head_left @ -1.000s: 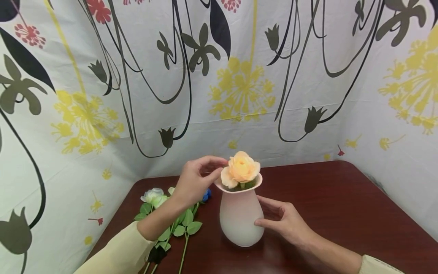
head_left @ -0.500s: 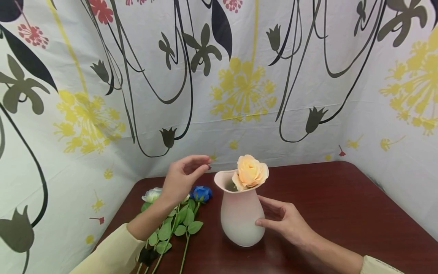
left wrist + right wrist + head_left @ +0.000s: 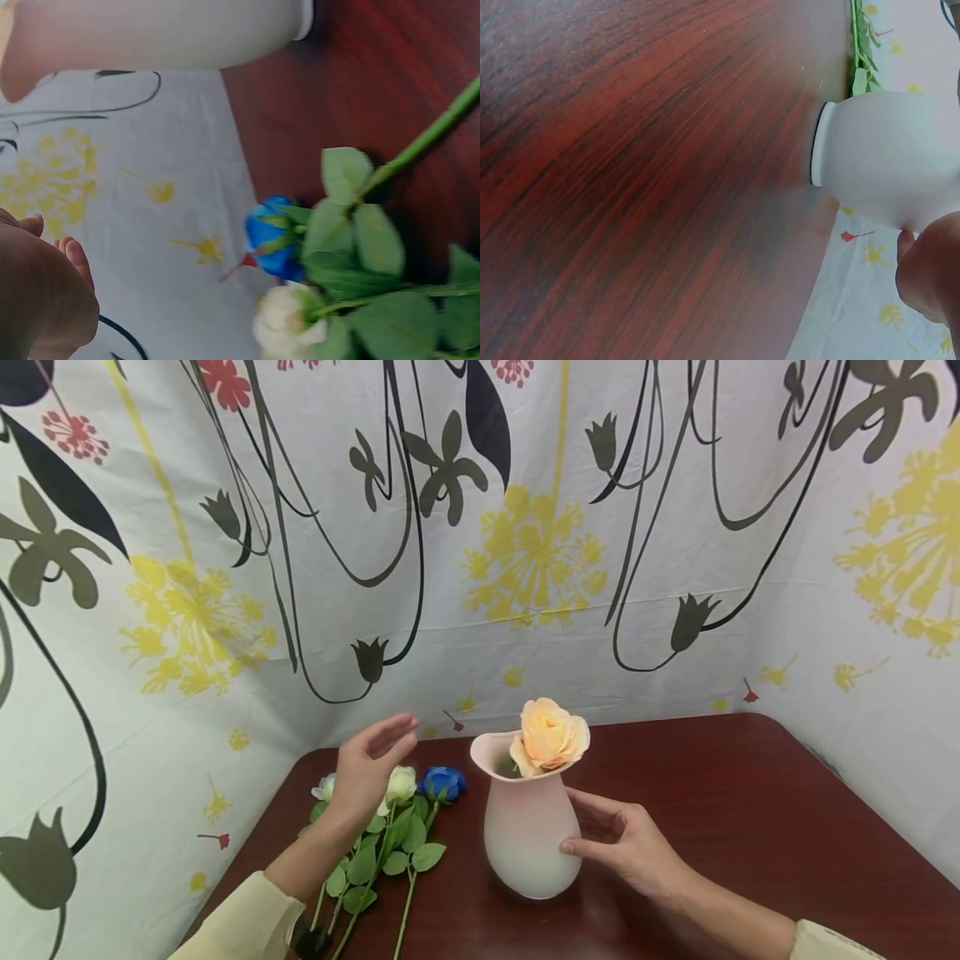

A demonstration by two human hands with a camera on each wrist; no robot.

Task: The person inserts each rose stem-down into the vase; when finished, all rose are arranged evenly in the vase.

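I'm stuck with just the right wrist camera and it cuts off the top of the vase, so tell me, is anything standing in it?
Observer: Yes, one peach rose sits in the mouth of the vase, leaning toward the right side in the head view.
Operator: Okay, and where's the left hand?
Observer: The head view shows it raised to the left of the vase, not touching it.
Operator: I can make out green leaves past the vase. What color are the blooms over there?
Observer: There's a blue rose and a cream rose, plus a pale bloom partly hidden by the left hand or wrist.
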